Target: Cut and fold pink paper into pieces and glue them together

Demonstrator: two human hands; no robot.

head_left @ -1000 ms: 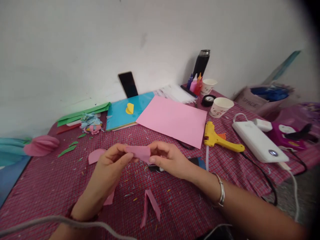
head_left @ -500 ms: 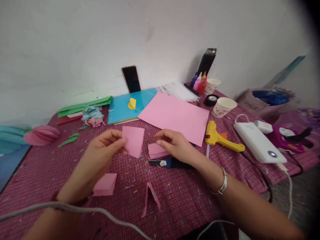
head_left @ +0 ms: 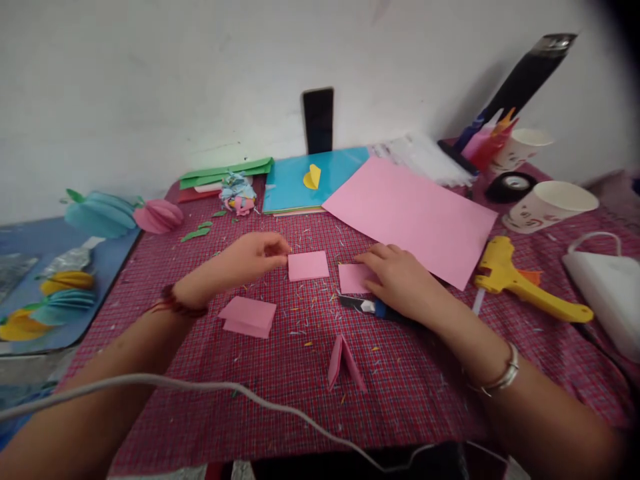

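My left hand [head_left: 267, 253] has its fingers curled, thumb and fingertips meeting at the left edge of a small pink paper piece [head_left: 308, 266], which appears to lie on the cloth. My right hand [head_left: 400, 277] reaches over another pink folded paper [head_left: 353, 279], thumb at its near side and fingers at its far side. Beneath that hand lies a dark cutter knife [head_left: 380, 309], partly covered. Nearer to me are a loosely folded pink paper [head_left: 250, 316] and one standing like a tent [head_left: 345, 363].
A large pink sheet [head_left: 415, 217] and a blue folder [head_left: 285, 193] lie behind the hands. To the right are a yellow glue gun [head_left: 530, 283], paper cup [head_left: 550, 207] and white power bank [head_left: 607, 280]. A white cable [head_left: 250, 393] crosses the front. A phone [head_left: 319, 120] leans on the wall.
The pink piece raised in my left hand has come down onto the cloth. My right hand has closed in over the folded paper by the knife. The view has shifted left.
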